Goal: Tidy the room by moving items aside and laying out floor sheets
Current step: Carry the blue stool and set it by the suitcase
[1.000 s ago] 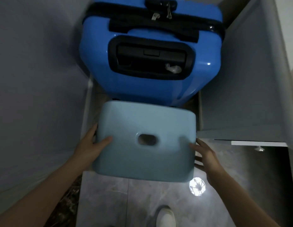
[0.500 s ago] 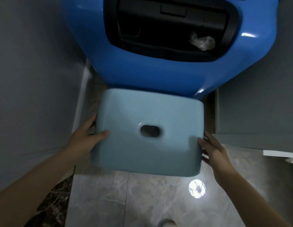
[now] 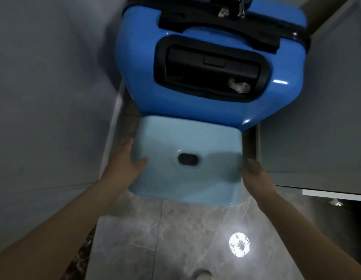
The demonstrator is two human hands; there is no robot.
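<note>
A: From the head camera, where's the stool?

B: The pale blue stool [image 3: 187,160] sits on the tiled floor [image 3: 159,235], against the blue suitcase [image 3: 207,63].

A: And the hands?

B: Left hand [image 3: 125,162] clasps its left edge, thumb on top; right hand [image 3: 254,170] grips the right edge. Crumpled plastic [image 3: 239,86] lies in the suitcase's handle recess.

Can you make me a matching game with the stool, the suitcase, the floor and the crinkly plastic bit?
Things:
1. stool
2. suitcase
3. floor
4. crumpled plastic

Descriptions:
A. bright blue, standing behind the pale one
B. grey marble tile with a round light reflection
C. pale blue, held at its sides by the left hand and right hand
D. tucked in the black handle recess

Pairs: 1-C, 2-A, 3-B, 4-D
</note>
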